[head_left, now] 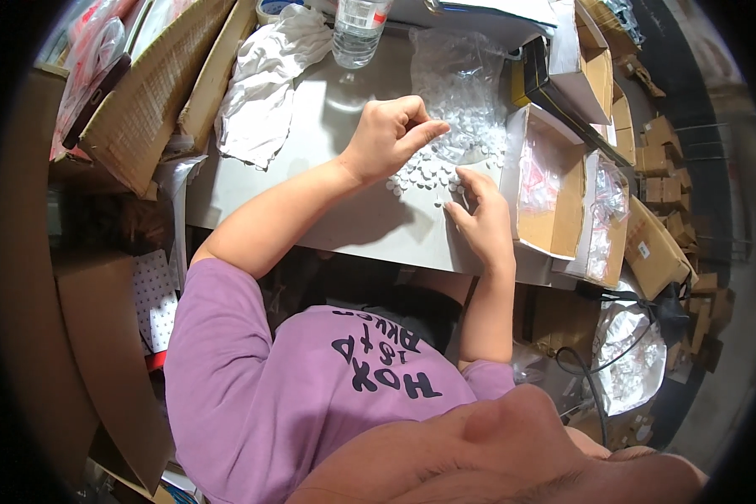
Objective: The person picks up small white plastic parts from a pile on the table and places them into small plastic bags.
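Small white round pieces point(428, 172) lie in a loose pile on the pale table point(365, 220), spilling out from the mouth of a clear plastic bag point(458, 71). My left hand point(388, 139) is raised at the left of the pile, fingers curled and thumb pressed toward the index finger. Whatever that pinch may hold is too small or hidden. At the pile's near right edge, my right hand point(483, 220) rests low with thumb and index finger apart. One loose piece point(439, 202) lies close to its thumb; whether they touch is unclear.
A water bottle point(359, 32) and a crumpled white cloth point(269, 80) stand and lie at the back left. Open cardboard boxes point(573, 223) holding small plastic bags line the right edge. Tall cardboard point(155, 92) flanks the left. A black cable point(592, 386) hangs at lower right.
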`<move>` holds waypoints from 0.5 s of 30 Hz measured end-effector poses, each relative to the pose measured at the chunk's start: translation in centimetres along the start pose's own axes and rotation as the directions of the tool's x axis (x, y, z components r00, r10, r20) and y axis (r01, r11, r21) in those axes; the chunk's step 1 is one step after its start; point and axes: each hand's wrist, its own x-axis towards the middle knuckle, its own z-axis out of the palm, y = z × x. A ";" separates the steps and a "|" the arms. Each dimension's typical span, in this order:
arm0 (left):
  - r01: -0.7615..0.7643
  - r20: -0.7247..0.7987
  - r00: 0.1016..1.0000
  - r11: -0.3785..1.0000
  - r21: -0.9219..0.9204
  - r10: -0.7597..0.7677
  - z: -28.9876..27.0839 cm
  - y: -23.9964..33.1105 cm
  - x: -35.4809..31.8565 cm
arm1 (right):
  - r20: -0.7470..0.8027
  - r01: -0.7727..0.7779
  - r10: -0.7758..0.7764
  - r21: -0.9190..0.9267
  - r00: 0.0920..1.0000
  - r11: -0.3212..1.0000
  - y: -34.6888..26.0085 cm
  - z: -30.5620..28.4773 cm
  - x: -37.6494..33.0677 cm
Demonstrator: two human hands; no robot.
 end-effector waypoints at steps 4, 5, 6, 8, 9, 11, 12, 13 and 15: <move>-0.038 0.015 0.999 0.997 -0.064 0.039 0.4 -0.6 0.1 | -0.065 0.024 -0.026 -0.032 0.998 0.999 1.0 0.6 0.3; -0.082 -0.016 0.997 0.991 -0.107 0.081 0.5 -0.7 0.2 | -0.066 0.023 -0.025 -0.031 0.998 0.999 1.1 0.8 0.4; -0.082 -0.015 0.997 0.991 -0.106 0.081 0.4 -0.7 0.3 | -0.084 0.043 -0.050 -0.075 0.995 0.996 1.2 1.0 0.5; -0.211 0.008 0.977 0.977 0.043 0.211 0.3 -0.6 0.5 | -0.101 0.063 -0.075 -0.119 0.992 0.991 1.4 1.5 0.7; -0.212 0.008 0.977 0.976 0.043 0.212 0.4 -0.7 0.5 | -0.147 0.081 -0.100 -0.128 0.984 0.988 1.4 1.9 0.8; -0.238 -0.034 0.971 0.969 -0.065 0.236 0.8 -0.8 0.6 | -0.192 0.099 -0.125 -0.139 0.974 0.985 1.3 2.1 0.9; -0.238 -0.034 0.971 0.969 -0.065 0.237 0.7 -0.6 0.4 | -0.185 0.115 -0.139 -0.135 0.973 0.984 1.2 2.1 0.9; -0.158 0.038 0.986 0.986 -0.043 0.160 0.5 -0.2 0.2 | -0.178 0.131 -0.154 -0.132 0.972 0.983 1.2 2.1 0.9; -0.073 0.112 0.991 0.997 -0.014 0.074 0.2 0.2 -0.1 | -0.192 0.129 -0.154 -0.135 0.969 0.982 1.2 2.2 0.8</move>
